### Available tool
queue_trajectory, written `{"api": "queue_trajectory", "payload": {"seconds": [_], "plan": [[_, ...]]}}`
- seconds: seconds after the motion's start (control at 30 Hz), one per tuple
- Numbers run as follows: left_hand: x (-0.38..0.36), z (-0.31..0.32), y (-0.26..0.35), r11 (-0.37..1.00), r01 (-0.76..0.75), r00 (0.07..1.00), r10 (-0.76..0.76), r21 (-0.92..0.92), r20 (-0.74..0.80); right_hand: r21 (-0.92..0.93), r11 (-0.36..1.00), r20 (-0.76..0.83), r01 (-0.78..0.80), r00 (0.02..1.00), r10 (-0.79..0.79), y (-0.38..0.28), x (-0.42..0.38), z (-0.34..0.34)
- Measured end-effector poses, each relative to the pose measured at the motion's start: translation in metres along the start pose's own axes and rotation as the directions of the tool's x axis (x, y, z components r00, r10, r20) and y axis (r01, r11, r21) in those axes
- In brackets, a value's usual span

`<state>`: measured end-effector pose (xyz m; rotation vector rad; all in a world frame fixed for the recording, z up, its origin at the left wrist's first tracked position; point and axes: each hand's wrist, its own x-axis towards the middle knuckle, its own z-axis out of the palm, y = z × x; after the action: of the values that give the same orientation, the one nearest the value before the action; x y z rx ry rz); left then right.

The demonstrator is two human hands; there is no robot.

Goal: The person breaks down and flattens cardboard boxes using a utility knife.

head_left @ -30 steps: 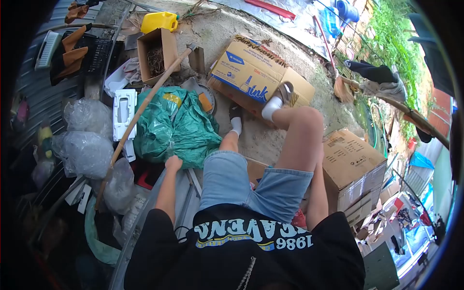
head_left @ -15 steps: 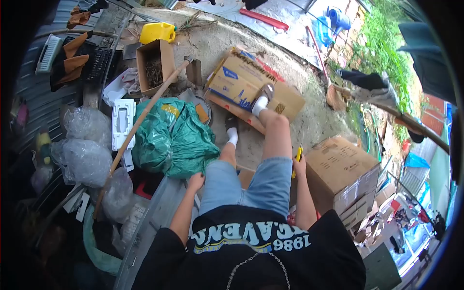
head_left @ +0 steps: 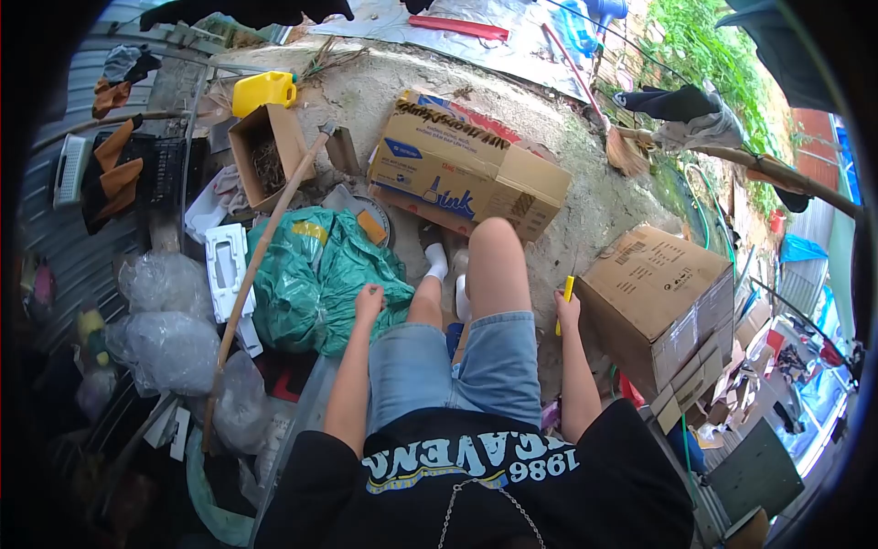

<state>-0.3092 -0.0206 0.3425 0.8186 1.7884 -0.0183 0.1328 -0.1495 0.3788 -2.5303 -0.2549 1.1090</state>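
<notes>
My right hand (head_left: pixel 568 309) is wrapped round a yellow box cutter (head_left: pixel 565 302), held upright beside my right thigh. A large brown cardboard box (head_left: pixel 654 293) stands just to the right of that hand. My left hand (head_left: pixel 369 298) hangs in front of the green plastic bag (head_left: pixel 306 279), its fingers curled in with nothing showing between them. In front of my feet lies a long printed cardboard box (head_left: pixel 457 169) with blue lettering on its side. My raised right knee overlaps its lower edge in this view.
A wooden pole (head_left: pixel 265 252) slants across the left side, by clear plastic bags (head_left: pixel 165 352) and a white plastic piece (head_left: pixel 227 273). Behind are an open carton (head_left: pixel 270 151) and a yellow jug (head_left: pixel 263 93). A broom (head_left: pixel 624 151) and a horizontal pole (head_left: pixel 777 172) are at the right.
My right foot has come off the printed box and down to the ground behind my knee. My left hand has moved up and forward over the green bag. The box cutter stays in my right hand.
</notes>
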Motion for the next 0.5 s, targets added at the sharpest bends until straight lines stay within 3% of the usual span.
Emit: {"api": "queue_trajectory", "payload": {"seconds": [0.03,0.07,0.1,0.13,0.17,0.2,0.23,0.3,0.33,0.4,0.47,0.5], "plan": [[0.004,0.009,0.012,0.960,0.049,0.999,-0.048,-0.274,0.010,0.005,1.000,-0.003,-0.004,1.000,0.004,-0.006,0.005,0.003],[0.006,0.018,0.022,0.905,0.097,0.995,-0.086,-0.415,0.045,-0.006,0.999,0.011,0.032,0.999,-0.032,-0.014,0.014,0.006],[0.012,0.030,0.029,0.906,0.091,0.996,-0.079,-0.414,0.046,-0.015,0.997,0.025,0.070,0.997,-0.070,-0.023,0.025,0.012],[0.020,0.041,0.035,0.792,0.132,0.991,-0.112,-0.597,0.071,-0.009,0.997,0.018,0.075,0.997,-0.074,-0.033,0.039,0.021],[0.030,0.053,0.039,0.637,0.171,0.984,-0.141,-0.752,0.104,-0.172,0.912,-0.050,0.372,0.922,-0.385,-0.043,0.055,0.031],[0.042,0.065,0.043,0.575,0.223,0.974,-0.167,-0.788,0.154,-0.344,0.717,-0.061,0.606,0.748,-0.661,-0.054,0.073,0.042],[0.057,0.081,0.042,0.572,0.222,0.974,-0.165,-0.790,0.155,-0.345,0.704,-0.020,0.620,0.745,-0.666,-0.077,0.090,0.052],[0.097,0.115,0.034,0.418,0.312,0.945,-0.234,-0.853,0.231,-0.337,0.674,0.039,0.658,0.724,-0.688,-0.122,0.115,0.080],[0.125,0.137,0.026,0.425,0.326,0.940,-0.238,-0.844,0.243,-0.331,0.636,0.058,0.697,0.688,-0.724,-0.147,0.138,0.097],[0.160,0.176,0.027,0.382,0.375,0.909,-0.329,-0.844,0.255,-0.332,0.546,0.227,0.770,0.626,-0.746,-0.184,0.164,0.134],[0.206,0.214,0.029,0.336,0.415,0.876,-0.398,-0.845,0.272,-0.323,0.346,0.311,0.881,0.444,-0.840,-0.192,0.191,0.176],[0.227,0.232,0.021,0.307,0.431,0.869,-0.393,-0.848,0.300,-0.325,0.343,0.323,0.881,0.445,-0.835,-0.191,0.207,0.196]]}}
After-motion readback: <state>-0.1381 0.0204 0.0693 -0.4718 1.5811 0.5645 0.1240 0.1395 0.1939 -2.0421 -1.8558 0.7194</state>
